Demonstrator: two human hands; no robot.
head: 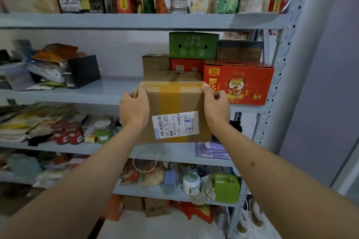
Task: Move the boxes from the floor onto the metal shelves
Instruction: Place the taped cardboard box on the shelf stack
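Note:
A brown cardboard box [174, 103] with yellow tape and a white shipping label is held up in front of the metal shelves [93, 93], at the height of the second shelf from the top. My left hand [134, 107] grips its left side and my right hand [216, 105] grips its right side, fingers curled over the top edges. Behind it on that shelf lie a flat brown box [174, 76] and a taller brown box [155, 63]. On the floor under the lowest shelf stand two small brown boxes [157, 207].
A red carton [242, 83], a green carton [193, 45] and another brown carton [239, 50] fill the shelf's right end. Bags and a black box [83, 70] sit at its left. Other shelves hold packets, jars and bottles. A perforated upright [279, 75] stands at right.

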